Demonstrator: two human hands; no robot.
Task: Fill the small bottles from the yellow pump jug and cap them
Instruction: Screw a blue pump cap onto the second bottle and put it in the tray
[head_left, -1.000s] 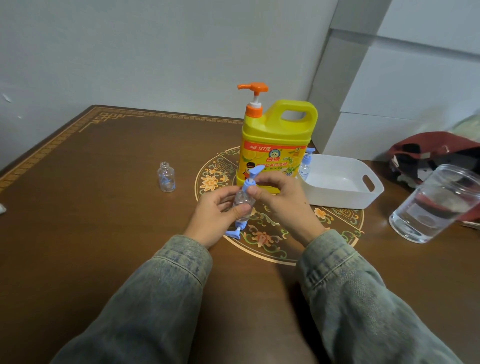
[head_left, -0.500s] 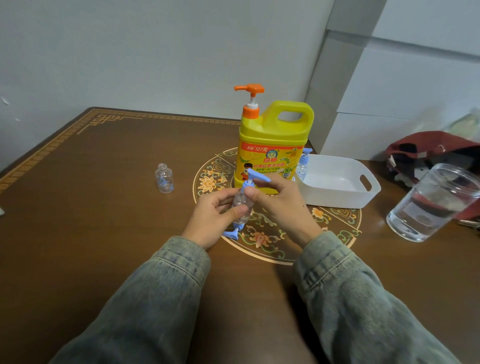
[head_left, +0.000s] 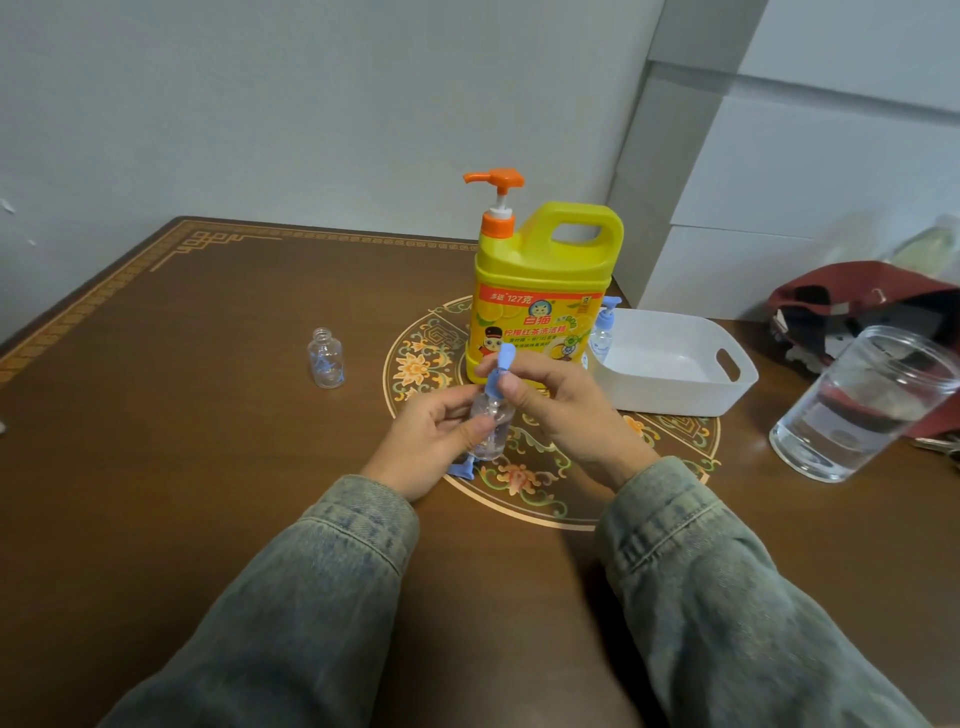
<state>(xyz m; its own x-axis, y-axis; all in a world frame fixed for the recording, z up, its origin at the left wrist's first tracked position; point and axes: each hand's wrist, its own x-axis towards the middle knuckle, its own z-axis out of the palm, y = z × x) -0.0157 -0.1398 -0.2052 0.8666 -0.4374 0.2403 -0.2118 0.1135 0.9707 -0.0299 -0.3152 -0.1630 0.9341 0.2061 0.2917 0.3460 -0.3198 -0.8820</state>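
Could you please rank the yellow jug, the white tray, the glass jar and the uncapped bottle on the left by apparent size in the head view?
1. Yellow jug
2. White tray and glass jar: they look alike, and the jar sits nearer the camera, so I would not rank them.
3. Uncapped bottle, clearly smallest.

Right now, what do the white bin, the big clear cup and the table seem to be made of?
White bin: looks like matte moulded plastic, with rounded corners and a cut-out handle.
Clear cup: transparent with glossy reflections; plastic or glass, I cannot tell.
Table: appears to be dark lacquered wood, slightly shiny, with gold border lines and a painted floral medallion.
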